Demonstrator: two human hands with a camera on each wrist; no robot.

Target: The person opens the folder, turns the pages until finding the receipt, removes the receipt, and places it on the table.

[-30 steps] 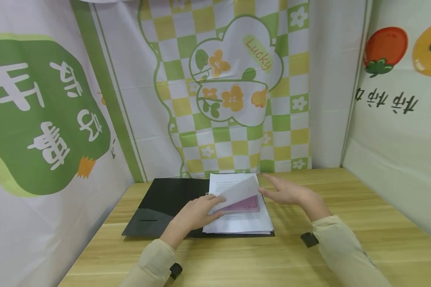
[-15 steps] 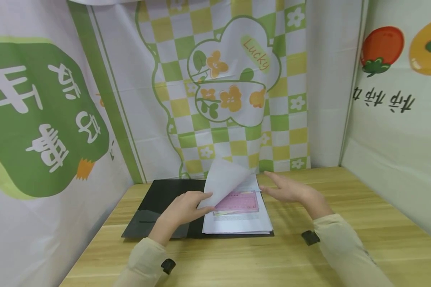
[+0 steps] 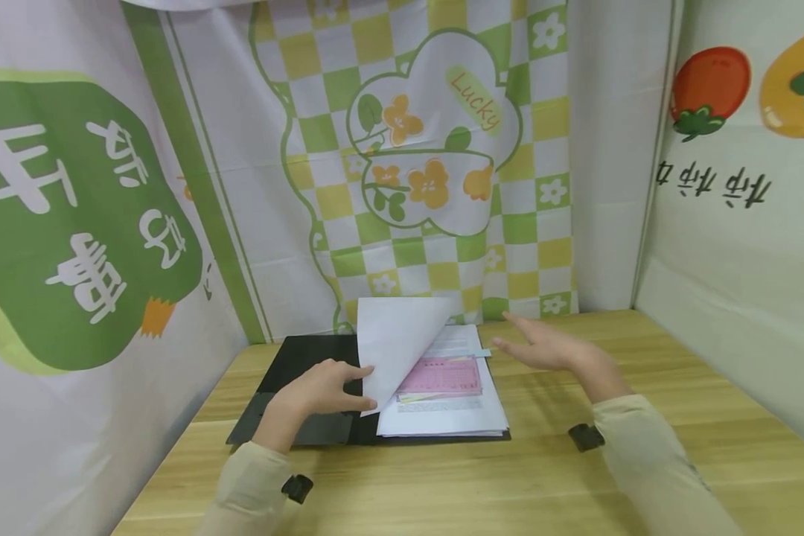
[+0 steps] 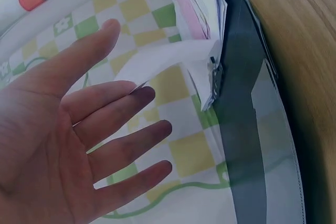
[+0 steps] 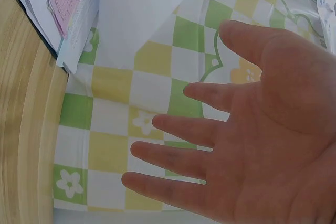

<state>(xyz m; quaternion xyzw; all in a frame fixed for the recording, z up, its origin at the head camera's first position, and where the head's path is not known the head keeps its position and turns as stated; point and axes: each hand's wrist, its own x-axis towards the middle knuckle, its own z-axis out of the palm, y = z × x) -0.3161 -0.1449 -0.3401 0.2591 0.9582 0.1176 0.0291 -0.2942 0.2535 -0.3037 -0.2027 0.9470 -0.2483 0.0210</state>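
Observation:
A black folder [image 3: 318, 346] lies spread on the wooden table, with a stack of white papers [image 3: 442, 423] on its right side. One white sheet [image 3: 395, 339] is lifted and curls over toward the left. My left hand [image 3: 315, 391] is at that sheet's left edge, fingers straight and thumb apart; in the left wrist view the sheet's edge meets the index and middle fingertips. A pink printed slip [image 3: 442, 376] lies uncovered on the stack. To the right of the folder, my right hand [image 3: 552, 348] hovers with fingers spread, holding nothing.
A metal clip [image 4: 214, 80] binds the papers at the folder's spine. A pale blue strip [image 3: 484, 353] sticks out at the stack's right edge. Behind the table [image 3: 429, 491] hangs a checked green and yellow cloth [image 3: 391, 257], with printed cloths at both sides.
My left hand has moved left, and the white sheet has swung up and leftward, uncovering the pink slip. The right hand has shifted slightly right, away from the papers.

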